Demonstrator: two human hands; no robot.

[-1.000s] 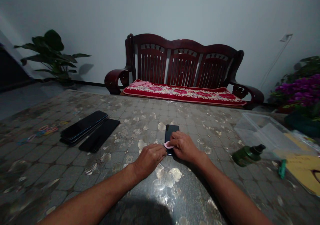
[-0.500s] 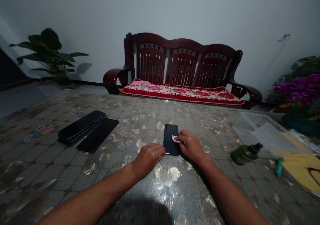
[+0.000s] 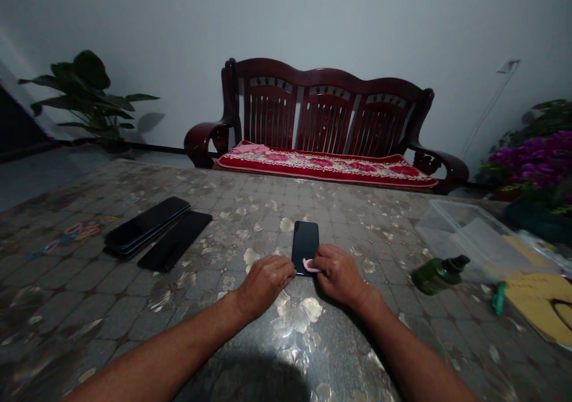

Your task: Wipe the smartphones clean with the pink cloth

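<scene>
A black phone (image 3: 305, 239) lies screen up on the patterned table (image 3: 268, 342). My right hand (image 3: 339, 274) is closed on a small pink cloth (image 3: 308, 265) and presses it on the phone's near end. My left hand (image 3: 264, 283) rests curled on the table, its fingertips touching the phone's near left edge.
Several more black phones (image 3: 154, 230) lie at the left, with coloured rubber bands (image 3: 75, 233) beyond them. A green bottle (image 3: 438, 274) lies on its side at the right, beside a clear plastic box (image 3: 473, 235) and yellow paper (image 3: 536, 298). A red wooden bench (image 3: 326, 128) stands behind.
My right hand slid the pink cloth up the phone's right side and then back to its near end. My left hand stayed at the near left edge.
</scene>
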